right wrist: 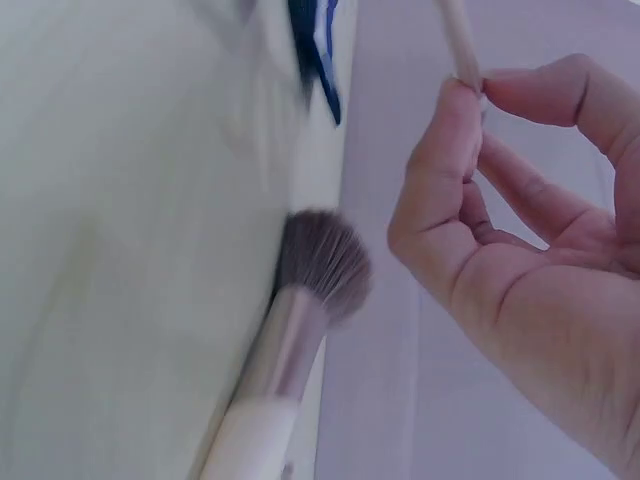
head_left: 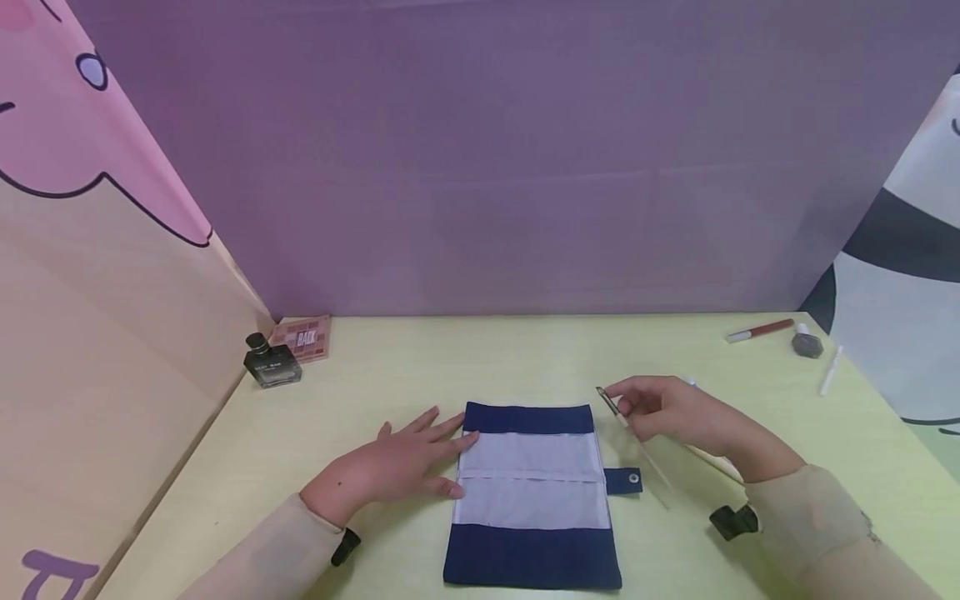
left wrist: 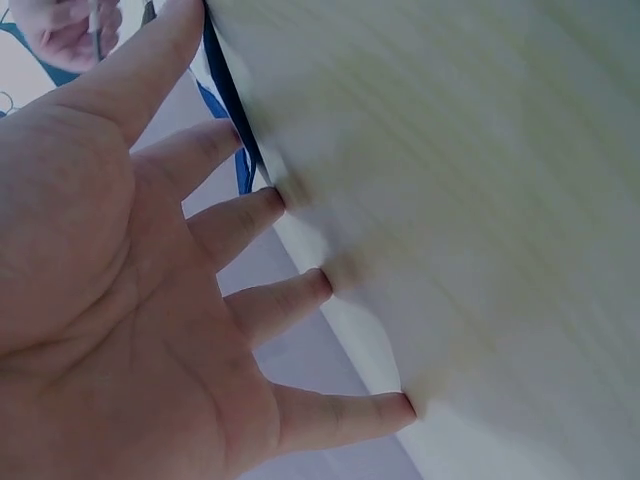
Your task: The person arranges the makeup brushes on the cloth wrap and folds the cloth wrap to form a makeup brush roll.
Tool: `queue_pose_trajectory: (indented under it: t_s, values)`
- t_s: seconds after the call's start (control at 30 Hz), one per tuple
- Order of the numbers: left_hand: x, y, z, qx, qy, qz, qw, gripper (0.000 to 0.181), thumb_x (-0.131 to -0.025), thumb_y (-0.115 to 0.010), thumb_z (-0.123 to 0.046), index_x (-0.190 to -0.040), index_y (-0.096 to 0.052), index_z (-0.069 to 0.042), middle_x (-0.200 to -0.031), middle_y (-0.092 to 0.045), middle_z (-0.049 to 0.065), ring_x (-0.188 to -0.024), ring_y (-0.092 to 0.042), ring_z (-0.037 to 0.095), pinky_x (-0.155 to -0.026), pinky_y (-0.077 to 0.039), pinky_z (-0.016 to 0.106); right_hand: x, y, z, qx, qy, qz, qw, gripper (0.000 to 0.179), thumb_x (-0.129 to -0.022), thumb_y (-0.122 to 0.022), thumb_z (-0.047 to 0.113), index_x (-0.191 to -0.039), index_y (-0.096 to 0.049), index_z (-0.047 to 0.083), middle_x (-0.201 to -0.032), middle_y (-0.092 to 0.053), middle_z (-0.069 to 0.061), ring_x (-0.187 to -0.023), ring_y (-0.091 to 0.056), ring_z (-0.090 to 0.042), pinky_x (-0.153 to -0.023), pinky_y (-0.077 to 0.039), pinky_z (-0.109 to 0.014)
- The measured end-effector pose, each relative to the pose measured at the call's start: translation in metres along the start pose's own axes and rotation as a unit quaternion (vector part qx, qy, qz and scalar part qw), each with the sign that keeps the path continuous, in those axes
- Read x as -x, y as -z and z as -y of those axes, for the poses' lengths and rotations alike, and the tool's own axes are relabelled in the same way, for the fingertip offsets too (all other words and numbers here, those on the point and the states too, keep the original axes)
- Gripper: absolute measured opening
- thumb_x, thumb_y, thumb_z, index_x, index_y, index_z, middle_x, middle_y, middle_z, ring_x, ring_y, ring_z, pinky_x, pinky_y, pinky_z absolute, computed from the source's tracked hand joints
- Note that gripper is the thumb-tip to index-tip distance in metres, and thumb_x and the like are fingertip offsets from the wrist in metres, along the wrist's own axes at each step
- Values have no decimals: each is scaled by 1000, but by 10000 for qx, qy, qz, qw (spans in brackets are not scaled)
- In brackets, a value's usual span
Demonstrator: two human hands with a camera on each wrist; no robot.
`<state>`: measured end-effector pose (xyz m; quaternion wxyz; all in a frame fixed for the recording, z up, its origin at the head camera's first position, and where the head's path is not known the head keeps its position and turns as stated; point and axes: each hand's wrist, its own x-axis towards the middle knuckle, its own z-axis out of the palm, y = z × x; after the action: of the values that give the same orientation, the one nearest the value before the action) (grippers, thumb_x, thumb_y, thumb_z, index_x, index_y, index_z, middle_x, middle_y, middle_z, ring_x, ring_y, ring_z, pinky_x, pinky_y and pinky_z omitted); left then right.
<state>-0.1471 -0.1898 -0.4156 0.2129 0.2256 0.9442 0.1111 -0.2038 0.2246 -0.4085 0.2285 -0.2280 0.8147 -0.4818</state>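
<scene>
A navy and pale fabric brush roll (head_left: 532, 458) lies spread out on the table, its snap tab (head_left: 624, 481) pointing right. My left hand (head_left: 397, 467) rests at the roll's left edge, fingers straight and spread; in the left wrist view its fingertips (left wrist: 310, 290) touch the table and the thumb meets the navy edge. To the right of the roll, my right hand (head_left: 667, 408) pinches a thin makeup brush (head_left: 647, 457) between thumb and finger, held slanted above the table. A fluffy makeup brush (right wrist: 325, 260) lies beneath that hand, mostly hidden by it in the head view.
At the back left, a dark perfume bottle (head_left: 273, 365) stands by a pink palette (head_left: 315, 342). The back right holds a red-handled brush (head_left: 761, 330), a small grey bottle (head_left: 807, 343) and a white stick (head_left: 831, 371). A purple cloth wall (head_left: 525, 167) closes the far side.
</scene>
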Motion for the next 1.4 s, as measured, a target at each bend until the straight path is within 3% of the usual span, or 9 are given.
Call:
queue_pose_trajectory:
  t_s: [0.27, 0.57, 0.7, 0.93, 1.2, 1.4]
  values:
    - [-2, -2, 0, -121, 82, -15, 9999, 78, -99, -61, -65, -167, -34, -41, -182, -17, -4, -170, -9, 37, -119, -16, 89, -29, -20, 29, -629, -85, -447, 9970, 58, -97, -65, 6, -154, -52, 6, -129, -59, -17, -106, -68, -22, -97, -61, -34]
    - [-4, -2, 0, -182, 125, -21, 9998, 77, -98, -62, -67, -167, -35, -42, -182, -17, -5, -170, -10, 38, -119, -17, 89, -84, -61, 52, -1767, 6, -821, 9808, 60, -95, -68, -2, -151, -48, 4, -111, -60, -8, -95, -69, -19, -91, -64, -35]
    - [-4, -1, -1, -204, 145, 2, 9997, 78, -98, -62, -67, -166, -36, -42, -182, -19, -5, -170, -12, 38, -118, -17, 89, -103, -82, 56, -1803, -191, -1022, 9781, 54, -96, -68, -2, -146, -49, 7, -110, -59, -9, -92, -71, -19, -92, -66, -38]
    - [-4, 0, -2, -259, 223, 55, 9994, 78, -97, -62, -68, -166, -36, -42, -182, -20, -5, -170, -13, 38, -118, -18, 89, -124, -109, 60, -1846, -325, -999, 9772, 46, -99, -66, -2, -139, -46, 7, -112, -56, -13, -89, -74, -22, -93, -66, -42]
    - [-3, 2, -2, -209, 193, 63, 9996, 77, -100, -61, -66, -167, -34, -40, -182, -17, -5, -170, -11, 37, -118, -18, 90, -138, -119, 57, -1842, -504, -1246, 9737, 44, -101, -67, 0, -138, -45, 7, -111, -58, -14, -92, -76, -24, -92, -67, -42]
    - [-4, 3, -3, -237, 198, 55, 9995, 77, -100, -61, -65, -167, -35, -38, -182, -18, -6, -170, -13, 36, -116, -21, 90, -139, -124, 58, -1904, -669, -1063, 9736, 51, -97, -67, -3, -142, -44, 7, -110, -58, -13, -85, -73, -21, -85, -68, -37]
